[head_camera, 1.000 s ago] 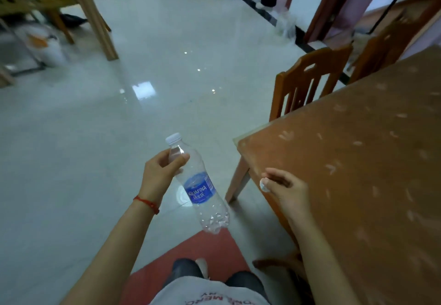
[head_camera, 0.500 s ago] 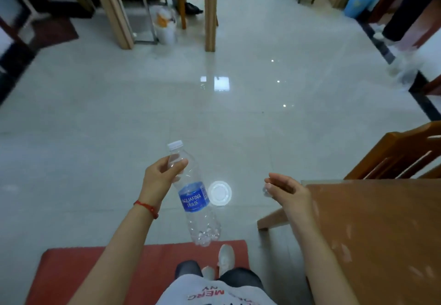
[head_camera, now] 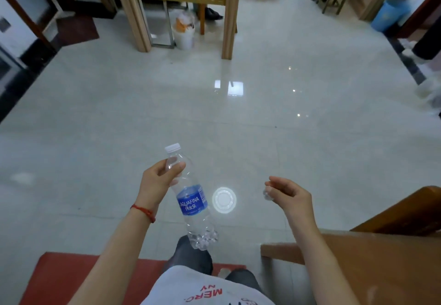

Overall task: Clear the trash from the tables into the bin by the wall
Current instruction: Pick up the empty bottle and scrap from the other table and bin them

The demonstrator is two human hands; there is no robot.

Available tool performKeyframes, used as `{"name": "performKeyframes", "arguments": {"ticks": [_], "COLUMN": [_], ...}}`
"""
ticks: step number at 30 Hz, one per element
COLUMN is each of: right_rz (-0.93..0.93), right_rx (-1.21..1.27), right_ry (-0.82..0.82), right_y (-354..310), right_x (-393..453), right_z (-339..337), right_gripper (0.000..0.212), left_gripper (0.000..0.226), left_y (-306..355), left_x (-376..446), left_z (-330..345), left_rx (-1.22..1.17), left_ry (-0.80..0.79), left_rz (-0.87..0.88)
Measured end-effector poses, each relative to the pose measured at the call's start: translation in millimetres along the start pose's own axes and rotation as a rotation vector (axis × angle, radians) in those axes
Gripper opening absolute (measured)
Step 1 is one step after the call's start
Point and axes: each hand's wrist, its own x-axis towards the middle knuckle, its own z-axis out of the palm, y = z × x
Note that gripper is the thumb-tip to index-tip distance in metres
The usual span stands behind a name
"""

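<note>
Left hand (head_camera: 157, 183) grips the empty water bottle (head_camera: 191, 199) at its neck, base hanging low. Right hand (head_camera: 287, 193) pinches a small clear scrap (head_camera: 268, 193). Blue bin (head_camera: 390, 14) stands far right by the wall. Advice: keep both grips firm; collect the plastic lid (head_camera: 223, 200) from the floor en route.

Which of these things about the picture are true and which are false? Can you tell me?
1. The left hand holds a water bottle near its neck. True.
2. The bottle has a red label. False: its label is blue.
3. A round white lid lies on the floor. True.
4. The right hand lies flat on the table. False: it is raised, pinching a small clear thing.
5. The blue bin stands far off across the floor. True.
</note>
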Motion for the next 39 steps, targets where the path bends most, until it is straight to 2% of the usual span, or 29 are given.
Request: {"name": "performKeyframes", "arguments": {"ticks": [3, 7, 16, 22, 33, 39], "right_rz": [0.012, 0.036, 0.053, 0.075, 0.042, 0.03], "right_rx": [-0.003, 0.028, 0.074, 0.083, 0.117, 0.115], "right_ry": [0.012, 0.054, 0.107, 0.171, 0.182, 0.23], "right_y": [-10, -25, -74, -95, -158, -188], "right_x": [34, 87, 182, 244, 402, 459], "right_z": [22, 58, 118, 120, 102, 87], "right_gripper": [0.024, 0.024, 0.024, 0.024, 0.025, 0.025], "left_gripper": [0.021, 0.035, 0.039, 0.042, 0.039, 0.038], "left_y": [9, 27, 83, 104, 168, 202], "left_x": [44, 114, 252, 317, 444, 495], "left_z": [2, 4, 21, 60, 173, 230], "left_rx": [-0.002, 0.043, 0.127, 0.138, 0.144, 0.171], "left_ry": [-0.01, -0.038, -0.124, -0.169, -0.203, -0.276], "left_rz": [-0.008, -0.013, -0.016, -0.043, -0.029, -0.008]}}
